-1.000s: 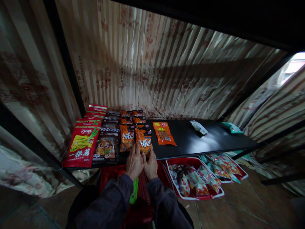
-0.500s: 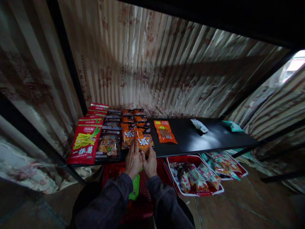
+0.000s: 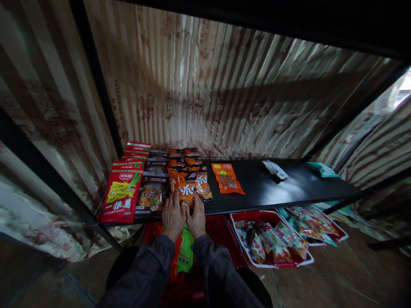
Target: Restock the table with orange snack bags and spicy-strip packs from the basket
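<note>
With fingertips on top of it and thumbs at its near edge, my left hand [image 3: 174,218] and my right hand [image 3: 195,218] hold an orange-and-black snack bag [image 3: 183,188]. This bag lies slightly askew over the front of the left orange row, partly overlapping the front bag of the right row [image 3: 202,187]. More orange bags [image 3: 192,161] are stacked behind, overlapping one another. To the left are dark brown potato-chip bags [image 3: 152,194], then red snack bags [image 3: 123,192]. A flat orange packet [image 3: 227,179] rests on the shelf to the right.
The black shelf [image 3: 257,201] also carries a white packet [image 3: 275,170] and a teal packet [image 3: 323,169]. Below are a red basket with a white rim [image 3: 272,266] full of snack bags, another filled basket [image 3: 340,237], and a green packet [image 3: 185,252] beneath my hands. Black posts [image 3: 96,81] frame the shelf.
Both hands have shifted from the front of the right orange row to the left one, where a bag now lies askew between them. The view has moved slightly.
</note>
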Motion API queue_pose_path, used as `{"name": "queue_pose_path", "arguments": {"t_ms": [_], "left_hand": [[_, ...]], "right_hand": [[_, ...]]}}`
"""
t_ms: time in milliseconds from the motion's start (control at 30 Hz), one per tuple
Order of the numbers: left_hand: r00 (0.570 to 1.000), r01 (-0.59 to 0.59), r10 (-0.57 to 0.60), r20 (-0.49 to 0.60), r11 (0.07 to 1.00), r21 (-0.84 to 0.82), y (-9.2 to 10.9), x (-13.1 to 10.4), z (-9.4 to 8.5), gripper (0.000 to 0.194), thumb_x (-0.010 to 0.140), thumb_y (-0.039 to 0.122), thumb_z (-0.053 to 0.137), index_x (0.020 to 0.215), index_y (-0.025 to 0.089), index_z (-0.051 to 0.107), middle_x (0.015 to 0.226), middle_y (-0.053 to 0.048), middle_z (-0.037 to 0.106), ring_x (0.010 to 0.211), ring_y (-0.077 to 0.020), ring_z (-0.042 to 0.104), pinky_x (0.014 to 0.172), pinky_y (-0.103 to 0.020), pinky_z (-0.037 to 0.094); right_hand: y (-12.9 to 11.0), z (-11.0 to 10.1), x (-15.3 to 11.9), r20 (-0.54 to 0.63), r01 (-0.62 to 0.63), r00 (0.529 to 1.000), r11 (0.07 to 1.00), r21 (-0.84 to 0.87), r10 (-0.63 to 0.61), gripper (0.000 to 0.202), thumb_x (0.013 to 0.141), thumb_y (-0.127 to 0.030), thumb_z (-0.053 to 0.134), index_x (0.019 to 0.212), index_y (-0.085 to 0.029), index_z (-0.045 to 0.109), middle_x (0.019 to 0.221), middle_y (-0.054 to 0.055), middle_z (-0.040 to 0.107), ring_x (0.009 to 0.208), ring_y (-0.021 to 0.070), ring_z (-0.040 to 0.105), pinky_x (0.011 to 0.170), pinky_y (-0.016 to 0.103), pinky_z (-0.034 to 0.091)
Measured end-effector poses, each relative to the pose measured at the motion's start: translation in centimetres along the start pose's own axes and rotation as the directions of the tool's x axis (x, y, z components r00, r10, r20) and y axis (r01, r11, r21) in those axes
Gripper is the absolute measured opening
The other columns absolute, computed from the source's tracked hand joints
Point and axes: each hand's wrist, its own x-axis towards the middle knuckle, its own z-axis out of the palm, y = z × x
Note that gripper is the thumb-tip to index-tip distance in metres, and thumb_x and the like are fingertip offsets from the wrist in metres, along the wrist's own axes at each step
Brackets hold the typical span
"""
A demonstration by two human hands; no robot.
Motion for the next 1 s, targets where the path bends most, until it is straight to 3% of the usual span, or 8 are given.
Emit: {"name": "queue_pose_path", "arguments": {"t_ms": [567,1000], "left_hand": [[0.997,-0.008,0.011,-0.070,0.999,0.041,0.2,-0.2,0.7,0.045,0.084,0.021,0.045,0.128,0.011,0.046,0.119,-0.016,0.059,0.104,-0.0269,0.053,0.088,-0.041,0.046],[0.999,0.054,-0.054,-0.007,0.998,0.019,0.0,-0.7,1.2,0.048,0.087,0.024,0.042,0.134,0.012,0.041,0.126,-0.016,0.055,0.110,-0.0267,0.054,0.090,-0.040,0.046]], "right_hand": [[1.4,0.3,-0.7,0.025,0.010,1.000,0.999,-0.048,-0.009,0.051,0.090,-0.037,0.043,0.131,-0.009,0.044,0.120,0.019,0.058,0.110,0.0278,0.054,0.094,0.047,0.046],[1.2,0.1,-0.7,0.028,0.009,1.000,0.997,-0.074,-0.007,0.051,0.090,-0.039,0.042,0.130,-0.007,0.047,0.119,0.019,0.059,0.108,0.0279,0.054,0.095,0.046,0.046]]}}
